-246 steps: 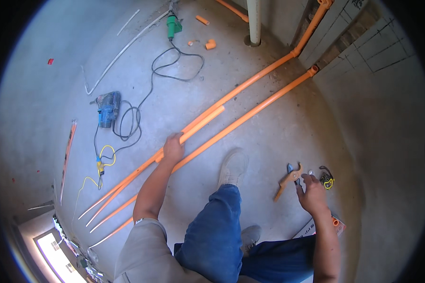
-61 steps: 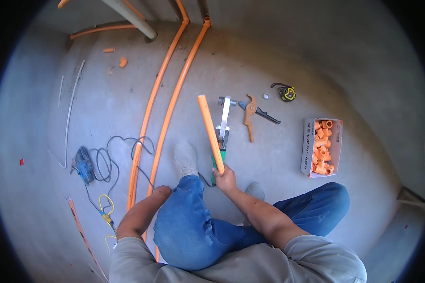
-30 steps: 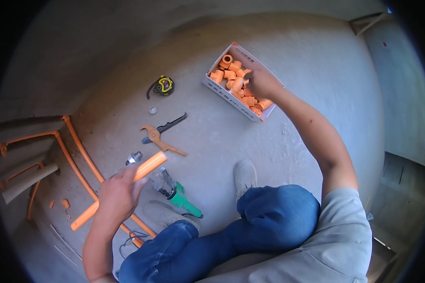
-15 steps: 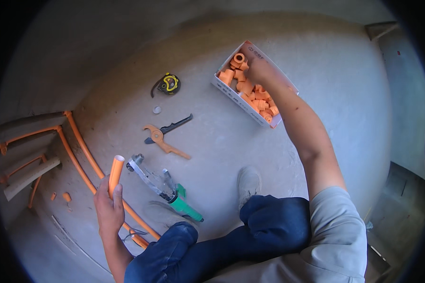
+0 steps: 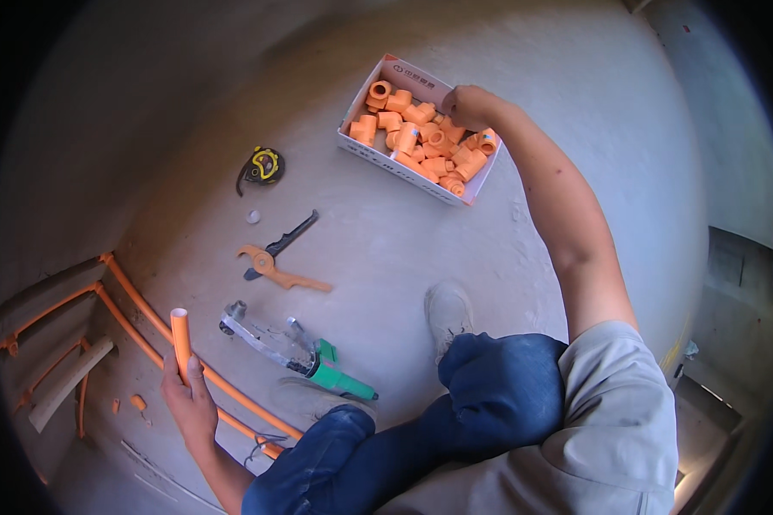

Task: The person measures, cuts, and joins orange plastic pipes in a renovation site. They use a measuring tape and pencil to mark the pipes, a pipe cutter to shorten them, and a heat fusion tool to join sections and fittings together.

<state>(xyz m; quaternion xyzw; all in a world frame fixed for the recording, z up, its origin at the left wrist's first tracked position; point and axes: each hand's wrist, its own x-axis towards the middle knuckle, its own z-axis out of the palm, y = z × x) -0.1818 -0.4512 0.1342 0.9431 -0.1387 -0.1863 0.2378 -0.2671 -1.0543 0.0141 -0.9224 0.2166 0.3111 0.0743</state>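
My left hand (image 5: 189, 403) at the lower left grips a short orange pipe (image 5: 179, 335) held upright, its open end pointing at the camera. My right hand (image 5: 465, 106) reaches far forward into a white cardboard box (image 5: 365, 153) filled with several orange pipe fittings (image 5: 421, 142); its fingers are curled among the fittings at the box's far right side, and whether they hold one is hidden.
On the concrete floor lie an orange-handled pipe cutter (image 5: 275, 262), a green-handled pipe welding tool (image 5: 305, 356) and a yellow-black tape measure (image 5: 262, 166). Long orange pipes (image 5: 146, 322) run along the floor at left. My shoe (image 5: 448, 313) and jeans-clad knees are at the bottom.
Since half a second ago my left hand has kept the short pipe upright, shifting slightly. My right hand has stayed in the fittings box. Earlier I held the pipe with my right hand.
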